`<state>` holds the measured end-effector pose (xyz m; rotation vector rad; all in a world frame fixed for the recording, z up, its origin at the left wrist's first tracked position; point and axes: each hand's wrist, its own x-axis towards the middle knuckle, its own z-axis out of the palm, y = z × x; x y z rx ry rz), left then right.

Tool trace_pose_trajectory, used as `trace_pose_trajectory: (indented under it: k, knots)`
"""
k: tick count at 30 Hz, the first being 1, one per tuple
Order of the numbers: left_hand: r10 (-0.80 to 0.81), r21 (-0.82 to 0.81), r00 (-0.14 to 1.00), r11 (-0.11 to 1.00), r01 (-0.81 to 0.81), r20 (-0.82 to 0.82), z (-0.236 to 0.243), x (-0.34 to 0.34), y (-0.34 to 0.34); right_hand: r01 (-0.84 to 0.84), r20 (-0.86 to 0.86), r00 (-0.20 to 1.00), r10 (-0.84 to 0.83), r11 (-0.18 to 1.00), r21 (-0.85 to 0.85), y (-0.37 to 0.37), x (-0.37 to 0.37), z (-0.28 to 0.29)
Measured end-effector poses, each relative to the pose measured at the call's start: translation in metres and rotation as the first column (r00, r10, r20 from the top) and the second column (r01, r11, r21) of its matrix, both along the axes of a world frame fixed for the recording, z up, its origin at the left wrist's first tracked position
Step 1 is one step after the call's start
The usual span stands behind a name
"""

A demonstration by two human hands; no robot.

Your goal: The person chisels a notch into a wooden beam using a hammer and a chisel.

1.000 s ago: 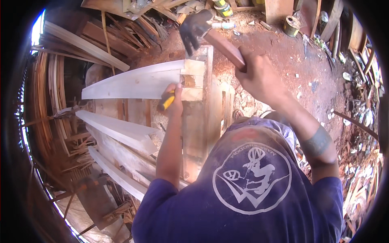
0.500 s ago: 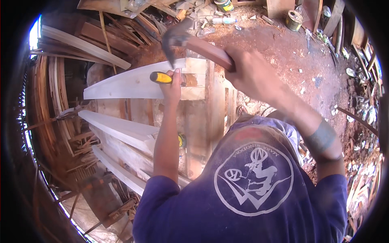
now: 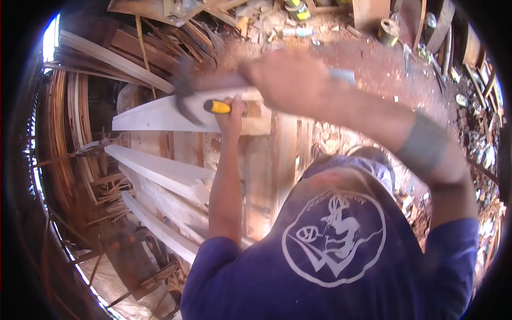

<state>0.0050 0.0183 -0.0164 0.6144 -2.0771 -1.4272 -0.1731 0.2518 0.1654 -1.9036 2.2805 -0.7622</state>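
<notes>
My left hand [image 3: 230,118] is closed around a chisel [image 3: 217,106] with a yellow and black handle. It rests over the right end of a pale, tapered board [image 3: 154,113], beside a brownish recess [image 3: 253,110] in the wood. The chisel's blade is mostly hidden by my fingers. Above the board, my right hand [image 3: 290,80] grips a claw hammer [image 3: 185,95] by its wooden handle. Motion blurs both the hammer and that hand. The hammer's head hangs left of the chisel handle, and I cannot tell whether they touch.
Two more pale boards [image 3: 160,168] [image 3: 154,226] lie nearer me on the wooden workbench [image 3: 258,176]. Timber [image 3: 80,106] is stacked at the left. Beyond the bench, wood scraps [image 3: 258,26], a plastic bottle [image 3: 298,32] and a tin can [image 3: 389,31] lie on the floor.
My right hand has swung the hammer left and downward, toward the chisel handle's left side. My left hand keeps its hold on the chisel and appears slightly farther right in view.
</notes>
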Motion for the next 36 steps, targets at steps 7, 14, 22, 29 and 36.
trace_pose_trajectory:
  k: [7, 14, 22, 29, 36]
  knots:
    - [0.118, -0.019, 0.992, 0.993, -0.119, -0.048, 0.017, -0.004, 0.021, 0.101, 0.172, 0.985, 0.018, 0.751, -0.653, -0.032, 0.009, 0.009]
    - [0.101, 0.03, 0.989, 0.994, -0.104, 0.105, -0.022, 0.009, -0.017, 0.131, 0.194, 0.976, -0.094, 0.973, -0.191, 0.003, 0.006, -0.009]
    - [0.031, -0.263, 0.997, 0.965, -0.012, 0.069, -0.013, 0.0, -0.004, 0.036, 0.171, 0.984, -0.038, 0.999, 0.012, 0.007, 0.029, -0.062]
    - [0.115, 0.017, 0.987, 0.993, -0.118, 0.115, 0.002, -0.005, 0.015, 0.321, 0.48, 0.806, -0.348, 0.937, 0.14, 0.055, 0.001, -0.055]
    - [0.077, 0.056, 0.994, 0.995, -0.082, 0.075, 0.01, -0.021, -0.001, 0.604, 0.597, 0.493, -0.633, 0.743, 0.289, 0.134, 0.0, -0.098]
